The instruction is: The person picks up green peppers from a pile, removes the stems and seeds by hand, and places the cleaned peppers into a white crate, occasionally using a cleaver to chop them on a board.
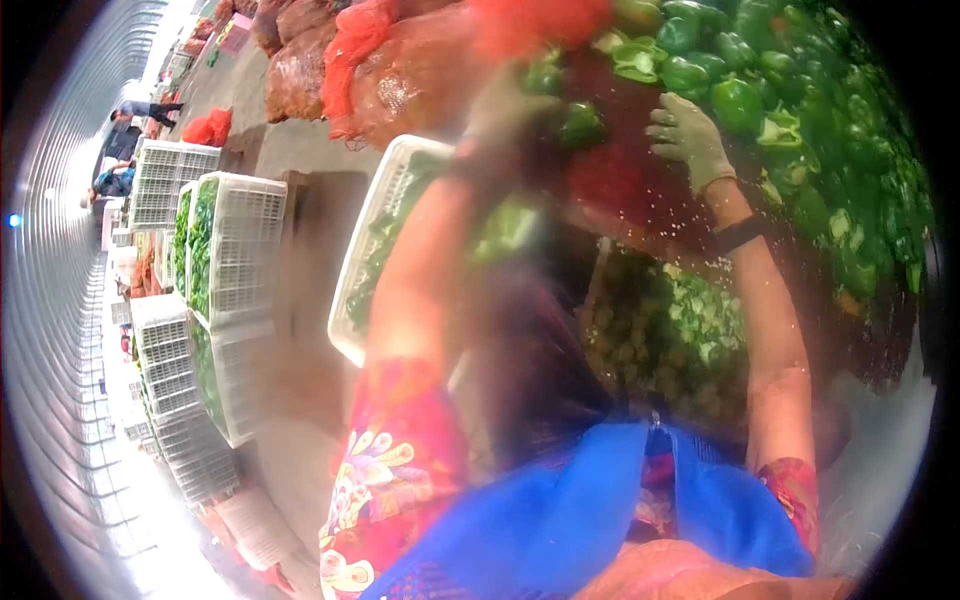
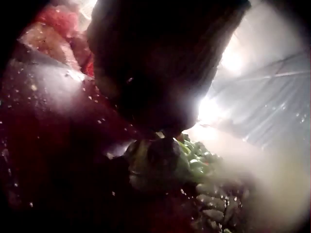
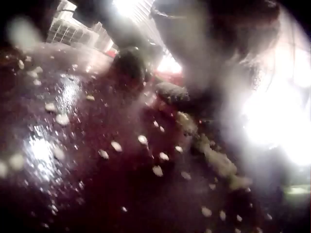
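Observation:
In the head view my gloved left hand (image 1: 505, 110) is blurred beside a green bell pepper (image 1: 580, 125), over the near end of a dark red, seed-strewn surface (image 1: 630, 190). I cannot tell whether its fingers grip anything. The left wrist view is mostly dark, with a pepper (image 2: 160, 162) just under the hand. My gloved right hand (image 1: 690, 140) lies with fingers extended and slightly spread at the right side of the red surface, near the pepper heap. Pale seeds (image 3: 116, 146) dot this wet surface in the right wrist view.
A large heap of green peppers (image 1: 740, 105) fills the right side. A white crate (image 1: 345, 300) stands at my left, and cut pepper pieces (image 1: 705, 310) lie below the red surface. Filled mesh sacks (image 1: 410, 75), stacked crates (image 1: 245, 250) and people (image 1: 150, 108) are farther off.

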`<state>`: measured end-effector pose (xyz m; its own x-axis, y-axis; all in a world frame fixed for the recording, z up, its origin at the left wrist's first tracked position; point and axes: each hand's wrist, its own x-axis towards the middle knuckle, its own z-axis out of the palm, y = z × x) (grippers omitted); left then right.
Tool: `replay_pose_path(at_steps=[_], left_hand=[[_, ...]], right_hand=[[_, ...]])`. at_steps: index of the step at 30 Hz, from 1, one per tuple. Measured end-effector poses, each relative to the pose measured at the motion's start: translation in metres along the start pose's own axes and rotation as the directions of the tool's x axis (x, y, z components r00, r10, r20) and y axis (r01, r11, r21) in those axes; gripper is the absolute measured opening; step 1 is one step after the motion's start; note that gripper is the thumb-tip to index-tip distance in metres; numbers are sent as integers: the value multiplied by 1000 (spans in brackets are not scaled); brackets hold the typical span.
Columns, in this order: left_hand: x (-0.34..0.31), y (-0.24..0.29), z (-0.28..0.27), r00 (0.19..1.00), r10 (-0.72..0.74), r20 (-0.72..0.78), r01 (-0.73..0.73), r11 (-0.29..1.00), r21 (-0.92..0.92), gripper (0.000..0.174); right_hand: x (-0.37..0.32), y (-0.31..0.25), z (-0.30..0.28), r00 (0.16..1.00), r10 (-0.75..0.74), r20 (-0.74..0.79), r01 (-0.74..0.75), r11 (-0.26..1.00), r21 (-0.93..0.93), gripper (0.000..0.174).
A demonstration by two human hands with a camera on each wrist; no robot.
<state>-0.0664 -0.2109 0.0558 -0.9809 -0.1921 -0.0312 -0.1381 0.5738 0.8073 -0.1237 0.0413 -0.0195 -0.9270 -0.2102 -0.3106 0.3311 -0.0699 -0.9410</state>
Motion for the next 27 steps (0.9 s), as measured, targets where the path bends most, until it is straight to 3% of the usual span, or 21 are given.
replay_pose_path(at_steps=[1, 3, 4, 5, 6, 7, 8, 9, 11, 12, 14, 17, 18, 19, 20, 22, 25, 27], left_hand=[[5, -4, 7, 1000, 3, 12, -3, 1000, -3, 67], [19, -15, 25, 918, 391, -63, -370, 904, 212, 68], [18, -10, 31, 915, 400, -50, -383, 901, 203, 68], [16, -1, 36, 843, 537, 22, -513, 792, 332, 66], [13, 7, 41, 749, 652, 113, -626, 643, 441, 64], [12, 15, 50, 738, 663, 126, -644, 636, 426, 64], [10, 23, 59, 667, 736, 113, -711, 583, 393, 60], [5, 29, 66, 594, 799, 96, -769, 528, 360, 56], [0, 37, 75, 616, 775, 144, -772, 556, 308, 47], [4, 35, 82, 632, 743, 222, -771, 571, 283, 44], [0, 40, 88, 632, 710, 310, -775, 582, 246, 42], [-21, 50, 97, 609, 692, 387, -768, 636, 72, 39], [-26, 58, 101, 659, 623, 421, -722, 680, 124, 42], [-31, 68, 103, 704, 549, 451, -674, 717, 180, 44], [-36, 78, 106, 700, 548, 458, -675, 717, 174, 44], [-50, 97, 110, 791, 401, 462, -571, 755, 322, 52], [-58, 105, 125, 830, 317, 458, -478, 829, 291, 60], [-56, 96, 142, 832, 351, 431, -483, 840, 248, 62]], right_hand=[[-12, -8, 8, 998, 60, 27, -61, 998, 34, 64], [-33, -24, 24, 992, 116, 40, -118, 991, 70, 64], [-43, -33, 30, 974, 189, 122, -208, 965, 161, 62], [-49, -38, 33, 946, 248, 209, -296, 923, 244, 61], [-50, -39, 35, 951, 244, 188, -287, 923, 255, 61], [-45, -38, 35, 954, 136, 267, -253, 841, 477, 60], [-42, -35, 31, 949, 7, 315, -228, 707, 670, 59], [-39, -32, 23, 956, 9, 293, -214, 705, 676, 59], [-35, -24, 3, 980, 48, 191, -181, 598, 781, 46], [-37, -17, -7, 983, 51, 176, -171, 601, 781, 46], [-48, -9, -22, 979, -202, 27, 171, 885, 432, 48], [-86, -7, -28, 952, -296, -80, 304, 876, 374, 51], [-84, -4, -32, 953, -185, -241, 244, 939, 244, 52], [-84, 0, -36, 951, -178, -251, 240, 940, 243, 52], [-85, 5, -39, 964, -83, -253, 186, 890, 417, 46], [-97, 3, -35, 976, 89, -197, 67, 743, 666, 37], [-102, 18, -37, 992, -19, -128, 106, 687, 719, 43], [-102, 28, -37, 984, -46, -171, 149, 741, 655, 46]])
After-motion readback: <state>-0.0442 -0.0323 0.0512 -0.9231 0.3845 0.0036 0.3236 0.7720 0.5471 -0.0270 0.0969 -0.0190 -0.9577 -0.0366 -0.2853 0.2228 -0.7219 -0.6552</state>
